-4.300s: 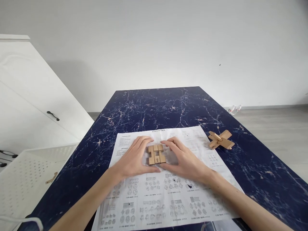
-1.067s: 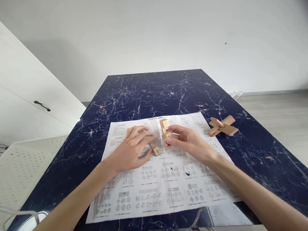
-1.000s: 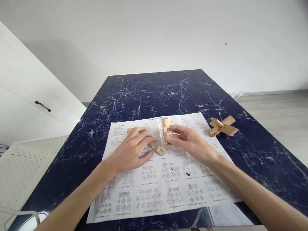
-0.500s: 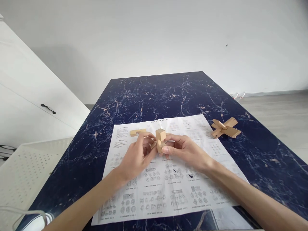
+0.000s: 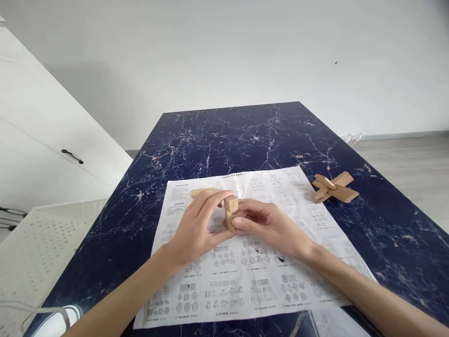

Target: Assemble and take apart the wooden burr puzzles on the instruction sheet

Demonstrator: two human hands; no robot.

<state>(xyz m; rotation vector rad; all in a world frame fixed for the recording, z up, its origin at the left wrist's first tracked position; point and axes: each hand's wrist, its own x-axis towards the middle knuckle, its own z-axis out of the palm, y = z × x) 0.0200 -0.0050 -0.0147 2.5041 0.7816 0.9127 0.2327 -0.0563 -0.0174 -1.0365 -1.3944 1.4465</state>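
Note:
Just above the printed sheet, notched wooden puzzle pieces are fitted against each other between my hands. My right hand pinches them from the right, its thumb on the near face. On the other side, my left hand is closed round them, fingertips at the top and thumb at the bottom. The fingers hide how the pieces join. Behind my left fingers another wooden piece lies on the sheet, partly covered.
An assembled wooden cross puzzle sits to the right, beside the sheet on the dark blue marbled table. A pale cable and a round white object are at the lower left. A white cabinet stands left.
My left fingers have moved from the side of the pieces up over their top, with the thumb below. The pieces have tilted and sit slightly lower. My right hand keeps its pinch.

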